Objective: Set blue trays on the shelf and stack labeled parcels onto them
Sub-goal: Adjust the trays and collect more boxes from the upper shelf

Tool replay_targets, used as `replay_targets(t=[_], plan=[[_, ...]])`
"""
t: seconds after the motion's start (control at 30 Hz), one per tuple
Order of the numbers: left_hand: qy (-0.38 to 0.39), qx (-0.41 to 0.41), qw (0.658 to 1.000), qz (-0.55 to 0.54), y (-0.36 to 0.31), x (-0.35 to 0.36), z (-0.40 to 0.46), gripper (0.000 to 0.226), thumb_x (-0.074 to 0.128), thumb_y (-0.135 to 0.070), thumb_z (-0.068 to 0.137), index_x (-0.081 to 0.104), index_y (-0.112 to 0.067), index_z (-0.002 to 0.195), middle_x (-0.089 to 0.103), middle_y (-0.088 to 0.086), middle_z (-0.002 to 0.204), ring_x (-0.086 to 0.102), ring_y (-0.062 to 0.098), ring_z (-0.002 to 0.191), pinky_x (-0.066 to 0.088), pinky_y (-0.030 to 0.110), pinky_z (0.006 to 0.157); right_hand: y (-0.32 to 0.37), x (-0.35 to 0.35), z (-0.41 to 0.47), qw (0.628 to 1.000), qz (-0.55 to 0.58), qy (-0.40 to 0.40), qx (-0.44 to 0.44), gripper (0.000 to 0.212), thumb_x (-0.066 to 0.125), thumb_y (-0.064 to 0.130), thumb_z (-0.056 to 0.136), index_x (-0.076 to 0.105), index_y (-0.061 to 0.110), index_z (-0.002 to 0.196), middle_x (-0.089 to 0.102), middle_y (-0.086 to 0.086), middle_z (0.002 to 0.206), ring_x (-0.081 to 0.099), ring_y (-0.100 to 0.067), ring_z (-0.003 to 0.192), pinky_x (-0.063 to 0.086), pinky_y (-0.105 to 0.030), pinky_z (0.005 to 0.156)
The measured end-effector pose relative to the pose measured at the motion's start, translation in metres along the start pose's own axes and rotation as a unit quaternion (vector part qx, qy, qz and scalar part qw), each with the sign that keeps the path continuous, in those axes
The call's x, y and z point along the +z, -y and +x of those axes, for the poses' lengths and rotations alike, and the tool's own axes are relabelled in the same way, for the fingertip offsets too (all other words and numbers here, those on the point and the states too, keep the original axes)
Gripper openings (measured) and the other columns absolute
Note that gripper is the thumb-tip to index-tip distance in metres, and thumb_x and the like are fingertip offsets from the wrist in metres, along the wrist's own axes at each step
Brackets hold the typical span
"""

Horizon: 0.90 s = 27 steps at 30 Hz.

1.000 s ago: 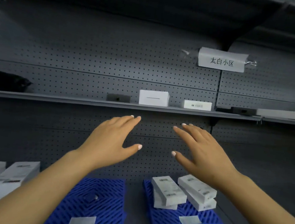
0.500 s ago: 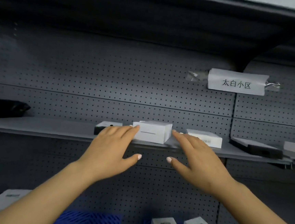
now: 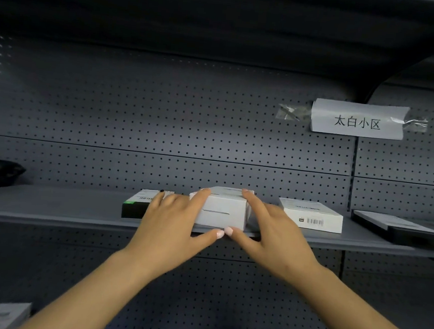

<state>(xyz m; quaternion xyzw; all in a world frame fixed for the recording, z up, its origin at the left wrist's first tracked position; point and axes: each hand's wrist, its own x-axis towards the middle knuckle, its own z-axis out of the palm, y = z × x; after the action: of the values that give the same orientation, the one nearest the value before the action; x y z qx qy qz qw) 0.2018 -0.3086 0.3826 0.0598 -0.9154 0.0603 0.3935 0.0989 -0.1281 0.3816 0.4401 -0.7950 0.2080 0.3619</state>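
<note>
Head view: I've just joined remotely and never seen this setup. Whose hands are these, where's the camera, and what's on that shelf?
There is no machine: a person works bare-handed, and the one camera sits on their head, looking forward. The left hand and right hand clasp a white cardboard box from both sides on the grey metal shelf. Left of it lies a black box with a barcode label, right of it a flat white barcoded box, then a flat black box. A paper sign is taped to the pegboard.

Matt white cardboard parcel sits on a smooth grey metal shelf before perforated metal backing.
</note>
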Motion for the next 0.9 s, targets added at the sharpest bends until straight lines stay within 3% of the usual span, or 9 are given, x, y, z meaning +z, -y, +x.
replay_targets(t=[0.17, 0.3, 0.43, 0.53, 0.63, 0.77, 0.9], plan=[[0.003, -0.014, 1.000, 0.025, -0.006, -0.002, -0.003, 0.077, 0.023, -0.080, 0.077, 0.021, -0.036, 0.140, 0.055, -0.010, 0.119, 0.045, 0.014, 0.120, 0.005, 0.048, 0.115, 0.003, 0.001, -0.003, 0.999, -0.037, -0.016, -0.017, 0.078, 0.029, 0.073, 0.082, 0.013, 0.031, 0.146, 0.054, 0.004, 0.124, 0.049, -0.012, 0.108, 0.032, -0.023, 0.070], [-0.039, -0.022, 0.999, -0.008, -0.014, -0.006, -0.009, 0.064, 0.038, -0.070, 0.079, 0.036, -0.033, 0.130, 0.056, -0.005, 0.106, 0.056, 0.018, 0.104, 0.015, 0.049, 0.112, 0.005, -0.009, -0.006, 1.000, 0.028, 0.003, -0.009, 0.072, 0.042, 0.064, 0.087, 0.017, 0.028, 0.145, 0.050, 0.001, 0.132, 0.043, -0.014, 0.118, 0.036, -0.024, 0.086], [-0.087, -0.015, 0.996, -0.030, -0.022, -0.009, -0.013, 0.061, 0.043, -0.070, 0.075, 0.043, -0.032, 0.122, 0.053, -0.004, 0.098, 0.060, 0.020, 0.091, 0.025, 0.054, 0.107, 0.009, -0.020, -0.018, 1.000, -0.008, -0.014, -0.002, 0.074, 0.041, 0.065, 0.087, 0.025, 0.022, 0.144, 0.053, -0.001, 0.129, 0.046, -0.018, 0.118, 0.035, -0.027, 0.096], [-0.090, 0.014, 0.995, -0.046, -0.033, -0.017, -0.014, 0.062, 0.048, -0.070, 0.074, 0.042, -0.034, 0.123, 0.047, 0.003, 0.126, 0.051, 0.023, 0.114, 0.025, 0.052, 0.108, 0.005, -0.024, -0.027, 0.997, -0.057, -0.049, -0.021, 0.076, 0.037, 0.070, 0.085, 0.040, 0.014, 0.136, 0.063, -0.005, 0.112, 0.058, -0.023, 0.101, 0.044, -0.031, 0.085], [-0.065, 0.059, 0.995, -0.055, -0.046, -0.022, -0.011, 0.063, 0.054, -0.065, 0.077, 0.040, -0.035, 0.131, 0.020, 0.001, 0.153, 0.024, 0.020, 0.137, 0.023, 0.042, 0.110, -0.002, -0.028, -0.038, 0.995, -0.066, -0.064, -0.027, 0.073, 0.037, 0.069, 0.084, 0.046, 0.012, 0.130, 0.066, -0.005, 0.107, 0.062, -0.024, 0.095, 0.047, -0.032, 0.080], [-0.044, 0.116, 0.991, -0.051, -0.065, -0.022, -0.005, 0.068, 0.051, -0.059, 0.084, 0.027, -0.038, 0.144, 0.030, -0.012, 0.146, 0.022, 0.010, 0.136, 0.027, 0.033, 0.107, -0.013, -0.042, -0.052, 0.998, -0.042, -0.047, -0.021, 0.075, 0.037, 0.071, 0.083, 0.038, 0.019, 0.136, 0.057, -0.001, 0.128, 0.052, -0.019, 0.115, 0.033, -0.023, 0.092], [-0.050, 0.110, 0.991, -0.060, -0.074, -0.017, -0.002, 0.069, 0.052, -0.055, 0.083, 0.023, -0.040, 0.145, 0.034, -0.014, 0.141, 0.025, 0.009, 0.131, 0.041, 0.033, 0.097, -0.030, -0.056, -0.059, 0.998, -0.044, -0.042, -0.006, 0.073, 0.022, 0.072, 0.087, 0.033, 0.025, 0.141, 0.046, 0.009, 0.138, 0.039, -0.011, 0.126, 0.027, -0.023, 0.099]])
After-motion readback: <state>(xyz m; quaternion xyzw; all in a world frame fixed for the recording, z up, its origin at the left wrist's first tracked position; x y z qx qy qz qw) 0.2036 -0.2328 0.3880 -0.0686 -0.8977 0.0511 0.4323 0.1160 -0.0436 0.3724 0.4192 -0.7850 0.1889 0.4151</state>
